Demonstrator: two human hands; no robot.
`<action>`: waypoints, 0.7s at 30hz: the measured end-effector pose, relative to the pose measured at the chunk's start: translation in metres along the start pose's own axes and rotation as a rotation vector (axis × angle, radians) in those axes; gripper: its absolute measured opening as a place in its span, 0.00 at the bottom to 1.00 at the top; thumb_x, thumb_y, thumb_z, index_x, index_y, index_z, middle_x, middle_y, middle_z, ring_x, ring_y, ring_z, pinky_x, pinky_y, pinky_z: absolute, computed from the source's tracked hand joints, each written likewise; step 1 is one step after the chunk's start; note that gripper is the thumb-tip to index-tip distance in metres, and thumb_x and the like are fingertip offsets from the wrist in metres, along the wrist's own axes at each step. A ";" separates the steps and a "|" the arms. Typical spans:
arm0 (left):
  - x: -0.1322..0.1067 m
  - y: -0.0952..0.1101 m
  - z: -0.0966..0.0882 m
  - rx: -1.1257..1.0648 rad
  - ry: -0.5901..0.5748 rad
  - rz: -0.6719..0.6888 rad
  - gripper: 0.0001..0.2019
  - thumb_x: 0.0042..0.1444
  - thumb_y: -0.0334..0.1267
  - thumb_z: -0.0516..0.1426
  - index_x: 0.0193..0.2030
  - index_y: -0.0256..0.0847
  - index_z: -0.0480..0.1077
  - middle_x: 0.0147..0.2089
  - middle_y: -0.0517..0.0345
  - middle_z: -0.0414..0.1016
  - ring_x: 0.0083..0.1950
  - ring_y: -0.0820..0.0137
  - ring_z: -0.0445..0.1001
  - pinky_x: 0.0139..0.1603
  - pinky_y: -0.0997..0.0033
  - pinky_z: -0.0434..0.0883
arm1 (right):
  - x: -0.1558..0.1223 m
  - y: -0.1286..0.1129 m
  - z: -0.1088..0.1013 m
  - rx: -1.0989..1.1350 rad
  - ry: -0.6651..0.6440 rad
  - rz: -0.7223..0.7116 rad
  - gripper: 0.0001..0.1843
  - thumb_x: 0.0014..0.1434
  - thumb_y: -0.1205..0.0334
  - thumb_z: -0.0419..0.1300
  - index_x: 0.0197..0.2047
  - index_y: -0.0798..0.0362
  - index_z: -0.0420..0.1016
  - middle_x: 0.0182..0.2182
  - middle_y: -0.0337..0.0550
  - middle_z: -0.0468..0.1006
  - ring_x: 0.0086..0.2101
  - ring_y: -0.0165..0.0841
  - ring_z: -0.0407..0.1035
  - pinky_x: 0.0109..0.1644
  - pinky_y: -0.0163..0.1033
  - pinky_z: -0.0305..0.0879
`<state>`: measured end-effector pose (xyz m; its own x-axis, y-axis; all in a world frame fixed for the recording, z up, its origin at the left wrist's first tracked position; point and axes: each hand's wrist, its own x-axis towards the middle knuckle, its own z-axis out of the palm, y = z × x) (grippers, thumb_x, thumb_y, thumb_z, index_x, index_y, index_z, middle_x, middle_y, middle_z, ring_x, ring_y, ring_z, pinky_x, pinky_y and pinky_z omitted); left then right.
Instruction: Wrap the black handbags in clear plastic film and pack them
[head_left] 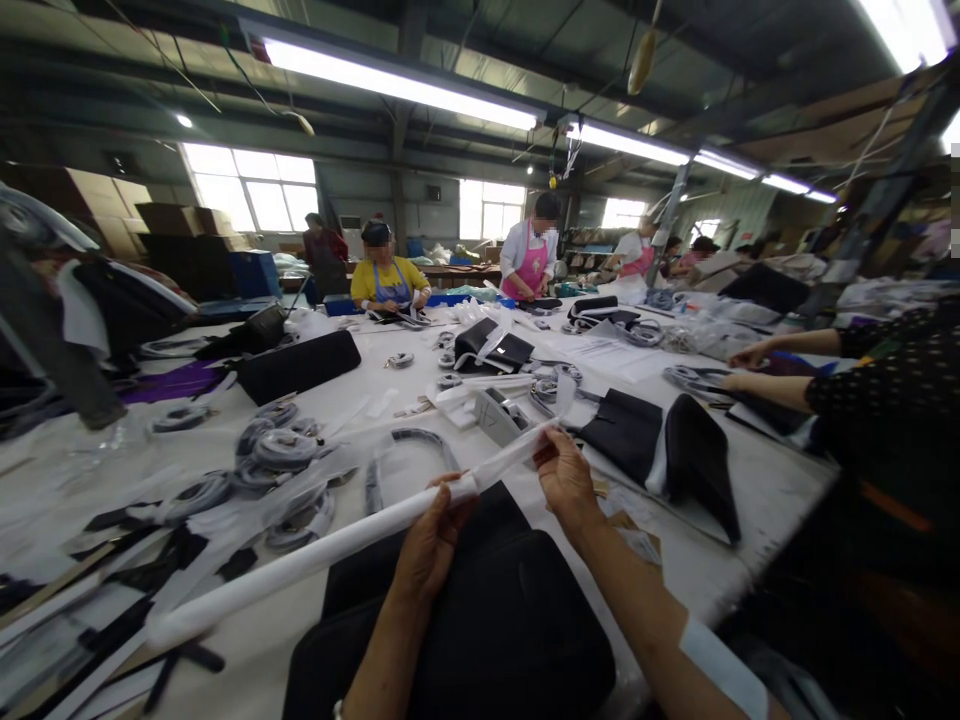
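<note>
A long white roll, wrapped in paper or thin film (315, 555), runs from the lower left up toward the middle of the view. My left hand (431, 540) is closed around it near its upper end. Beyond that hand it narrows to a flat, translucent part, whose tip my right hand (566, 475) pinches between thumb and fingers. Beneath both hands lies a black bag (517, 620) with an opened flap. A grey tape dispenser (504, 415) stands just past my right hand, partly behind the white strip.
Coiled wrapped straps (281, 445) and a curved grey handle (420, 437) lie to the left. Black bags (697, 465) stand at right, near a co-worker's hands (750, 365). Other people work across the white table (757, 500). A dark post (52, 320) rises at left.
</note>
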<state>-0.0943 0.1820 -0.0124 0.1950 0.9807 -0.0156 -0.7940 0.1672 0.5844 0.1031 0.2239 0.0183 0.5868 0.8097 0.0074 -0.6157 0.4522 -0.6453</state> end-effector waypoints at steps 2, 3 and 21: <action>-0.001 0.000 0.000 0.008 -0.018 -0.006 0.14 0.49 0.38 0.69 0.41 0.35 0.75 0.48 0.48 0.79 0.49 0.61 0.78 0.53 0.65 0.76 | 0.011 -0.011 -0.004 0.016 0.035 -0.006 0.14 0.42 0.65 0.69 0.31 0.50 0.70 0.23 0.28 0.75 0.24 0.26 0.70 0.29 0.31 0.68; -0.001 -0.001 0.000 0.010 -0.030 -0.008 0.14 0.50 0.37 0.68 0.41 0.35 0.74 0.48 0.48 0.79 0.49 0.62 0.78 0.53 0.65 0.75 | 0.015 -0.016 -0.006 0.019 0.048 -0.004 0.13 0.42 0.66 0.69 0.31 0.50 0.70 0.23 0.28 0.75 0.24 0.26 0.69 0.29 0.31 0.68; 0.000 0.002 -0.005 -0.044 -0.010 0.004 0.13 0.49 0.35 0.68 0.40 0.34 0.75 0.47 0.47 0.79 0.49 0.61 0.78 0.52 0.66 0.76 | -0.040 0.000 0.002 -0.103 -0.205 0.395 0.13 0.44 0.62 0.74 0.32 0.55 0.77 0.28 0.40 0.81 0.29 0.31 0.73 0.33 0.37 0.71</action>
<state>-0.0982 0.1828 -0.0152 0.1975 0.9803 -0.0049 -0.8194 0.1678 0.5482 0.0785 0.1917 0.0192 0.1945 0.9747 -0.1104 -0.7098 0.0621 -0.7017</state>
